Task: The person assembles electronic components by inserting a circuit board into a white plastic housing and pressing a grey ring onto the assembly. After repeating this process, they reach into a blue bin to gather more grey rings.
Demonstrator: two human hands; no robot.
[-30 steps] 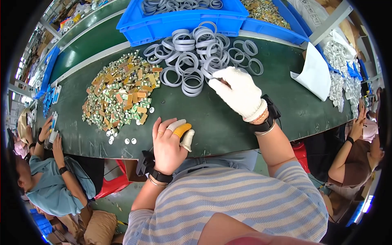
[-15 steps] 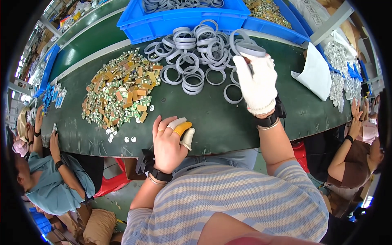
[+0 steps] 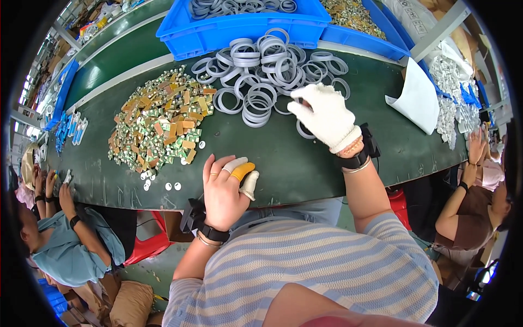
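Note:
My left hand (image 3: 224, 188) lies on the near edge of the green table, fingers spread and holding nothing. White and yellow finger cots cover some of its fingertips. My right hand (image 3: 325, 117), in a white knit glove, hovers at the near right side of a heap of grey rings (image 3: 259, 71). Its thumb and forefinger are curved apart with nothing visible between them. Partly beneath it is a single grey ring (image 3: 303, 129). To the left spreads a pile of small green and tan circuit boards (image 3: 163, 122), with several white discs (image 3: 169, 186) near it.
At the back stands a blue bin (image 3: 245, 30) of grey rings, beside another blue bin (image 3: 354, 39) of small boards. A curled white sheet (image 3: 415, 98) lies at the right, near clear plastic parts (image 3: 449, 117). Co-workers sit on both sides; blue-and-white pieces (image 3: 71, 129) lie left.
My right hand has let go of the grey rings, which now rest at the heap's right side. It has drawn back toward me and left. My left hand stays put.

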